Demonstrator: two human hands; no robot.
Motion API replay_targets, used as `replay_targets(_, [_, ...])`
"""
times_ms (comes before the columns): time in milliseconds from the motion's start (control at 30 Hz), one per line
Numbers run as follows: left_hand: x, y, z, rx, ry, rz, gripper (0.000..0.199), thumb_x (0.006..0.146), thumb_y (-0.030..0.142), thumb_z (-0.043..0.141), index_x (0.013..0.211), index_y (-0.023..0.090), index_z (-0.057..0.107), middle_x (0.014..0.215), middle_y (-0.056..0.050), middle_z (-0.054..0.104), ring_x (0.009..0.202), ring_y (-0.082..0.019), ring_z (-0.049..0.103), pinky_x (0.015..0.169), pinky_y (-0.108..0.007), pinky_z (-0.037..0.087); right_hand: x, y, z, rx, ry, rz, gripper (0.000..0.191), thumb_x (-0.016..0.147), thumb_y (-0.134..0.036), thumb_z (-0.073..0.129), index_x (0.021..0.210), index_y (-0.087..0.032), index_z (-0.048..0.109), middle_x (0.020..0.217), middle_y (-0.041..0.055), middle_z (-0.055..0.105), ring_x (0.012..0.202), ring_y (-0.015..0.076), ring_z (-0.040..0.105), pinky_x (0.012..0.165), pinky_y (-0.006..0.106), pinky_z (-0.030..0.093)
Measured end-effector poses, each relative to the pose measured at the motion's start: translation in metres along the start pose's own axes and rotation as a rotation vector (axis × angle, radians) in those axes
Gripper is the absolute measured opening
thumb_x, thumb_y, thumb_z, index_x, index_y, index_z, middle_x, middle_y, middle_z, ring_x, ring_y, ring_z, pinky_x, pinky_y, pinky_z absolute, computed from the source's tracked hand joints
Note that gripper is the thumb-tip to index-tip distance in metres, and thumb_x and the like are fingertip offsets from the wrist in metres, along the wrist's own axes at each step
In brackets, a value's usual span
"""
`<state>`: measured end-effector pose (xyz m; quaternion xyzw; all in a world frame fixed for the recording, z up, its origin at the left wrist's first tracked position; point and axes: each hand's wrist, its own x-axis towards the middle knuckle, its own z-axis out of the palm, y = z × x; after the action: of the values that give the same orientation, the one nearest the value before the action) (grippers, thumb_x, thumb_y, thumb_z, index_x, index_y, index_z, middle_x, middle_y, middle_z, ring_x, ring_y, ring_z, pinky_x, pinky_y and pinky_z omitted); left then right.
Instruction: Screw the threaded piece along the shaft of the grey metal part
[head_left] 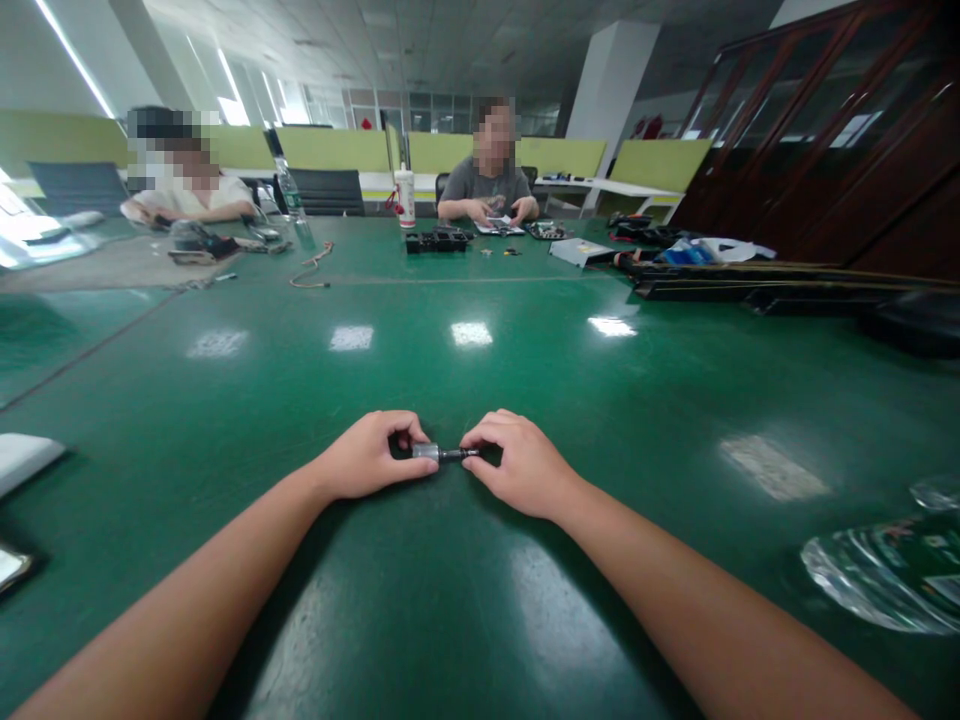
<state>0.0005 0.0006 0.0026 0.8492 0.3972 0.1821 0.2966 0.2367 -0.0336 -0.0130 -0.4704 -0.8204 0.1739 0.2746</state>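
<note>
Just above the green tabletop, or resting on it, lies a small silver metal cylinder with a thin dark shaft, pointing left to right. My left hand pinches the thick silver end between thumb and fingers. At the other end, my right hand has its thumb and fingertips closed on the dark shaft, whose tip is partly hidden. The exact kind of this part cannot be made out.
A clear plastic bottle lies at the right edge. A white object is at the left edge. Across the table, two people sit near a black device, a white bottle, a cord and long black bars.
</note>
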Motion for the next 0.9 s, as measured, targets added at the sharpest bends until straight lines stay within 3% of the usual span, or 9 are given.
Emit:
replay_targets(533, [0.0,0.0,0.0,-0.001,-0.007,-0.036,0.029,0.08,0.045,0.071,0.084,0.016,0.066,0.079,-0.001,0.067,0.074,-0.016,0.06,0.067,-0.026,0.043,-0.001,0.002,-0.004,-0.055,0.007,0.041,0.009,0.08,-0.017,0.069,0.088,-0.021,0.072,0.089,0.0029,0.069,0.089,0.019,0.06,0.082,0.033,0.044])
replay_targets(767, [0.0,0.001,-0.001,-0.002,0.0,-0.048,0.029,0.079,0.045,0.071,0.084,0.017,0.066,0.08,-0.001,0.067,0.074,-0.016,0.06,0.068,-0.026,0.043,-0.001,0.005,-0.011,-0.186,0.051,0.189,0.009,0.077,-0.017,0.067,0.084,-0.021,0.072,0.087,0.0032,0.069,0.085,0.0198,0.06,0.076,0.034,0.042])
replay_targets(900, [0.0,0.001,-0.001,-0.006,-0.001,-0.045,0.029,0.079,0.044,0.072,0.084,0.017,0.066,0.08,-0.001,0.068,0.074,-0.016,0.06,0.067,-0.026,0.043,-0.001,0.006,-0.012,-0.12,0.044,0.18,0.01,0.076,-0.017,0.067,0.083,-0.022,0.072,0.086,0.0023,0.067,0.081,0.018,0.059,0.073,0.031,0.044])
